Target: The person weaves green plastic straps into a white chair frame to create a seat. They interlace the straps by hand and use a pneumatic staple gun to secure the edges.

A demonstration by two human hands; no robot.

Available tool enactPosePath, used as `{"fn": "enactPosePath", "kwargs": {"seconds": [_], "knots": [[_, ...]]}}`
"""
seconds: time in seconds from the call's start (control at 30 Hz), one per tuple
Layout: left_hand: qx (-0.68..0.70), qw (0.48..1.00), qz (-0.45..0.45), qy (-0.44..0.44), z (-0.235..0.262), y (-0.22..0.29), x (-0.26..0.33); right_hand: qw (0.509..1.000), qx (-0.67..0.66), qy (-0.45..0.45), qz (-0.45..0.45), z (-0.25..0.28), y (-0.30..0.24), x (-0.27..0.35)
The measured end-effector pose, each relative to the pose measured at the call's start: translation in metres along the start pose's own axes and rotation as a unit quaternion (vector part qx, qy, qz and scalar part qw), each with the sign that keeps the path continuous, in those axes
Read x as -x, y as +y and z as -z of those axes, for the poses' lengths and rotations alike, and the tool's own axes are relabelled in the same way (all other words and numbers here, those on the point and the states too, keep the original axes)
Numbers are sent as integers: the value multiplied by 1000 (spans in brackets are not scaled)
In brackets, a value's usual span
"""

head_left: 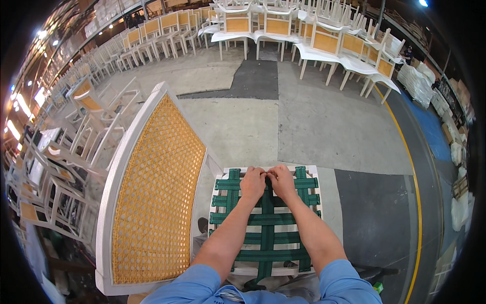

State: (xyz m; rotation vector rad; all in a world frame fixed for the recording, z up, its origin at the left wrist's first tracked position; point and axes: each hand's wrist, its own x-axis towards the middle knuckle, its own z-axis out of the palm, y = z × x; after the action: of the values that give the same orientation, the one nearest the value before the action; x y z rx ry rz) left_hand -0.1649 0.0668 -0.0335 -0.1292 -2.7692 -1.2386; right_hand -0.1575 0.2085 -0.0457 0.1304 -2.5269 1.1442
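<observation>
Well to the left of the grip stand white chairs; nearer, a chair back of woven cane. The left hand pinches the far end of the middle green strap, which runs from the grip back over the seat frame. Just beside it, the right hand pinches there too. A yellow floor line lies well to the right.

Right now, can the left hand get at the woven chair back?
Probably yes: the chair back stands left of the left hand, with nothing visible between, though that hand is busy at the green straps.
</observation>
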Motion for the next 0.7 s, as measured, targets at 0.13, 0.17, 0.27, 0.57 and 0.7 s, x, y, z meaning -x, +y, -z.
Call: {"fn": "enactPosePath", "kwargs": {"seconds": [0.13, 0.17, 0.27, 0.57, 0.7], "knots": [[-41, 997, -25, 58, -8, 2, 4, 996, 76, -6, -50, -8, 9, -21], [-62, 995, -40, 66, -10, -2, 7, 995, 82, -3, -55, -10, 10, -23], [-50, 989, -110, 80, -19, -10, 28, 993, 94, -6, -75, -17, 12, -27], [-206, 973, -95, -45, -28, 5, 32, 981, 35, -72, -175, 9, 14, -44], [-208, 973, -91, -49, -32, 1, 31, 970, -176, 67, -152, 73, 20, -3]]}}
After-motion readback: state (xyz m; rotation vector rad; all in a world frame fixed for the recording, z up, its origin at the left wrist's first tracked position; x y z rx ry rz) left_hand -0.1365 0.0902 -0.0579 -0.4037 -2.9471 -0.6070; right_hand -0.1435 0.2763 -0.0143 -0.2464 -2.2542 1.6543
